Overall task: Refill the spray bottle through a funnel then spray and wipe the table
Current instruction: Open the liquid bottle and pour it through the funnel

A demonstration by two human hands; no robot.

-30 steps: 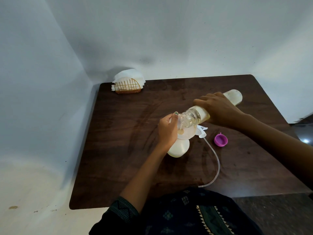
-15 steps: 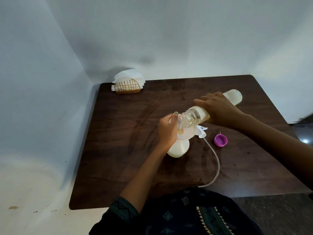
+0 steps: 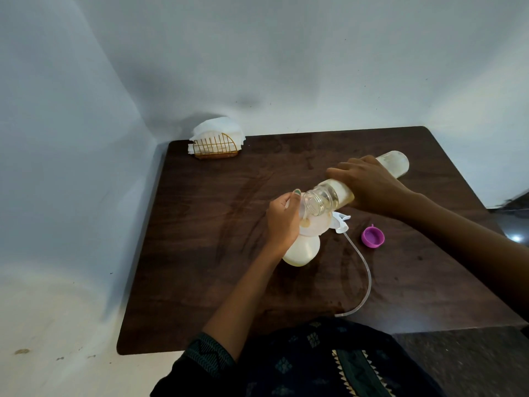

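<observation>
- I think I am looking into a plain room in a home, or maybe a small eating place. I cannot tell which.
- A dark wooden table [image 3: 217, 253] is pushed into a corner where two bare pale walls [image 3: 257, 67] meet.
- At the far corner of the table stands a little gold wire holder [image 3: 215, 147] full of white paper napkins [image 3: 219, 130], like the ones people use at meals.
- The floor [image 3: 57, 325] beside the table is light and plain, with a few small marks on it.
- I see no tools or machines like a shop or lab would have.
</observation>
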